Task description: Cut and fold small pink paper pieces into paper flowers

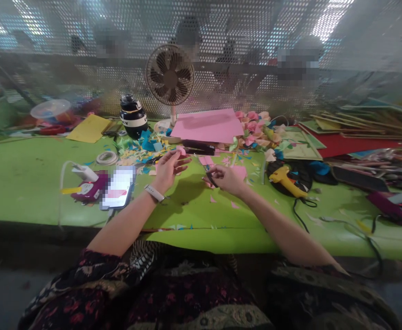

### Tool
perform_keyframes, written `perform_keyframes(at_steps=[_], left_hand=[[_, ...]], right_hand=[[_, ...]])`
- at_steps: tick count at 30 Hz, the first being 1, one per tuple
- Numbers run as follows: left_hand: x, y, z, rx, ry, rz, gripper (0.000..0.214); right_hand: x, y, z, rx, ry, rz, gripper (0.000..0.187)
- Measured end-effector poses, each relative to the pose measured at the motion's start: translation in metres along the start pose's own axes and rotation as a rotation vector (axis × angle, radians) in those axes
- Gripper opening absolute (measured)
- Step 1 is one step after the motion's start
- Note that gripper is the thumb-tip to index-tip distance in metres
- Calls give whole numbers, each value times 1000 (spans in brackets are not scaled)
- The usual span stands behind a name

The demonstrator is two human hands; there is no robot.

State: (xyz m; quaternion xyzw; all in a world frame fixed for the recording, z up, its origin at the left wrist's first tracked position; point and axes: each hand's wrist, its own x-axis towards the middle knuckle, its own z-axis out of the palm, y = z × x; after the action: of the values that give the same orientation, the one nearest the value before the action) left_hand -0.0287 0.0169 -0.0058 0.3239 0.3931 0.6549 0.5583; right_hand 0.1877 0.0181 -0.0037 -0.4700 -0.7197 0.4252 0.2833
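Observation:
My left hand (169,168) is raised above the green table (32,174), palm toward me, fingers pinched on a small pink paper piece (180,150). A white band sits on that wrist. My right hand (226,178) is closed round dark scissors (209,178), their tips pointing left toward the other hand. Pink paper offcuts (237,170) lie under and around both hands.
A phone (118,187) and a purple tape dispenser (90,188) lie left. A yellow glue gun (286,179) with its cable lies right. Behind are a pink sheet (209,124), paper flowers (256,128), a small fan (169,75), a dark bottle (132,117), stacked coloured sheets (352,133).

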Motion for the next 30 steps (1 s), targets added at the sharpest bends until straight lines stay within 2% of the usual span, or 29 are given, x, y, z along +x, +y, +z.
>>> perform_keyframes(at_steps=[3, 6, 10, 13, 18, 24, 26, 30], left_hand=[[2, 5, -1, -27, 30, 59, 16], [1, 9, 0, -10, 12, 126, 18], [-5, 8, 2, 11, -64, 147, 25], [-8, 2, 3, 40, -120, 91, 28], [-10, -7, 4, 49, -178, -15, 30], [-7, -8, 7, -72, -149, -154, 17], [-7, -7, 7, -72, -133, -170, 13], [-7, -9, 6, -76, -157, -144, 9]], right_hand=[[-6, 0, 6, -147, -59, -99, 37], [-15, -5, 17, -397, -130, -205, 25], [-22, -12, 28, -664, -149, -232, 25], [-20, -16, 26, -675, -207, -199, 30], [-17, -17, 13, -517, -293, -231, 35], [-10, -10, -3, -329, -115, -173, 22], [-6, -7, -8, -357, -28, -165, 21], [-2, -6, -17, -549, 81, -121, 20]])
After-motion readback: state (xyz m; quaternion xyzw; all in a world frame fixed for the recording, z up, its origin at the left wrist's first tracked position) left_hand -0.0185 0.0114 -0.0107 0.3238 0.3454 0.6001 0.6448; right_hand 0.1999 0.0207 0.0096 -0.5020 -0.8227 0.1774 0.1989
